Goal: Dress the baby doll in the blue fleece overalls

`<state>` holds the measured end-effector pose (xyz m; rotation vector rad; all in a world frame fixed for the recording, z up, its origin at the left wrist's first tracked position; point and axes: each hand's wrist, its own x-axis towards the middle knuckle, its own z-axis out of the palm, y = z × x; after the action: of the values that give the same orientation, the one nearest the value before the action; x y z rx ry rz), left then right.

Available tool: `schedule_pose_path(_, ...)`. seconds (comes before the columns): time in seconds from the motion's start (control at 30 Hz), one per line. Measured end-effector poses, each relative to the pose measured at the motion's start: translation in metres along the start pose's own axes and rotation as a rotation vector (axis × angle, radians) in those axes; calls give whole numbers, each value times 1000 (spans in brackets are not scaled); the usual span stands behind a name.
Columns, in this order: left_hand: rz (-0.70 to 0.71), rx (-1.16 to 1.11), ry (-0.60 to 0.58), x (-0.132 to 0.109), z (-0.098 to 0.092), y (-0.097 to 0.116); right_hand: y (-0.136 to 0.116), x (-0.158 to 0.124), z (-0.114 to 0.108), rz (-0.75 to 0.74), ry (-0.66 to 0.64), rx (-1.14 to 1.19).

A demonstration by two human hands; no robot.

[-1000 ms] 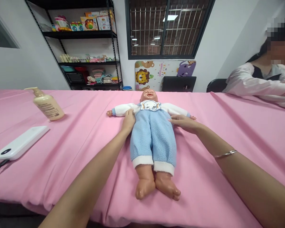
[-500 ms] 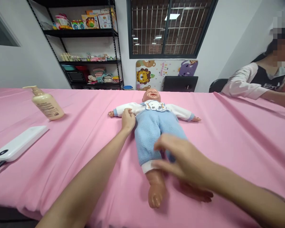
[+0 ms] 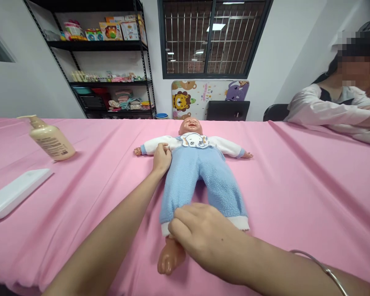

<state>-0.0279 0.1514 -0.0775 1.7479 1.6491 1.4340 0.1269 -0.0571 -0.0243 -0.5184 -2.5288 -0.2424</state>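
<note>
A baby doll [image 3: 191, 125] lies on its back, arms spread, on a pink cloth. Its outfit has blue fleece trouser legs [image 3: 223, 185] with white cuffs and a white top with an elephant face. My left hand [image 3: 162, 158] is closed on the outfit at the doll's side, just below the armpit; its fingertips are partly hidden. Lower down, my right hand [image 3: 205, 234] has its fingers closed at the cuff of the trouser leg on the left of the view. A bare foot [image 3: 172, 257] sticks out below that cuff. The doll's other foot is hidden behind my right hand and forearm.
On the pink tablecloth [image 3: 89, 172] to the left stand a pump bottle [image 3: 52, 142] and a white power bank [image 3: 20, 193]. A person [image 3: 327, 105] sits at the far right edge. Behind are a black shelf [image 3: 95, 46] and a dark monitor [image 3: 228, 110].
My right hand has come down and left from above the doll's legs and closed at the trouser cuff. The doll's legs now lie further apart. My left hand stays at the doll's side.
</note>
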Motion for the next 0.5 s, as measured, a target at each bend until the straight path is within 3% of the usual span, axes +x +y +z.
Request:
schedule_pose_path(0.17, 20, 2, 6, 2, 2, -4, 28, -7, -31, 252, -275, 313)
schedule_pose_path(0.23, 12, -3, 2, 3, 2, -4, 53, -7, -44, 434, -193, 413)
schedule_pose_path(0.3, 0, 3, -2, 3, 2, -4, 82, -8, -47, 628, 23, 379)
schedule_pose_path(0.37, -4, 11, 6, 3, 1, -2, 107, -12, -36, 762, 162, 279)
schedule_pose_path(0.5, -1, 7, 9, 0, -1, 2, 125, -29, 4, 945, -96, 294)
